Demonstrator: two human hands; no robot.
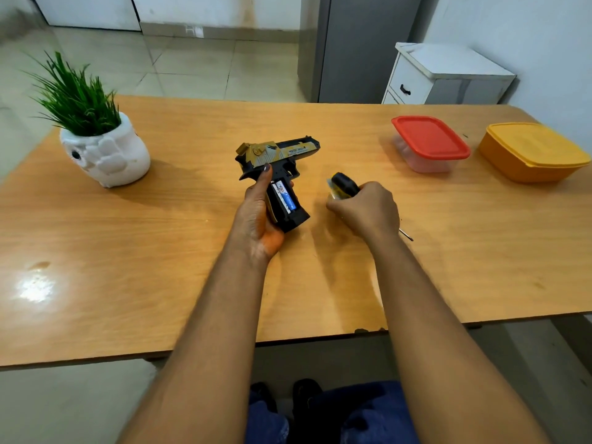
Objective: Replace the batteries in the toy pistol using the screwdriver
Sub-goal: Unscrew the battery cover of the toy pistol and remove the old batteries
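**Head view: battery bay of the toy pistol exposed, screwdriver in hand**

Head view showed the toy pistol [276,165], black with a gold slide, held above the middle of the wooden table [179,219]. The left hand [256,216] was wrapped round its grip, thumb lying up along the rear of the frame. The compartment in the grip stood open, its cover absent from view, and a blue-and-white battery [286,200] sat inside it. Whether this cell was the old one or the new one could not be told.

The right hand [365,209], just beside the pistol, was curled round the screwdriver [344,184], whose black-and-yellow handle projected above the fist and whose metal tip emerged below the wrist. A small pale object seemed to be pinched beside the handle; its identity was unclear.

Judged from this arrangement, the unscrewing stage appeared complete. Remaining work probably comprised finishing the battery exchange, refitting the cover and driving the screw home.

Farther out stood a potted plant [96,136] at left, and a red-lidded container [429,142] and a yellow container [531,152] at right.
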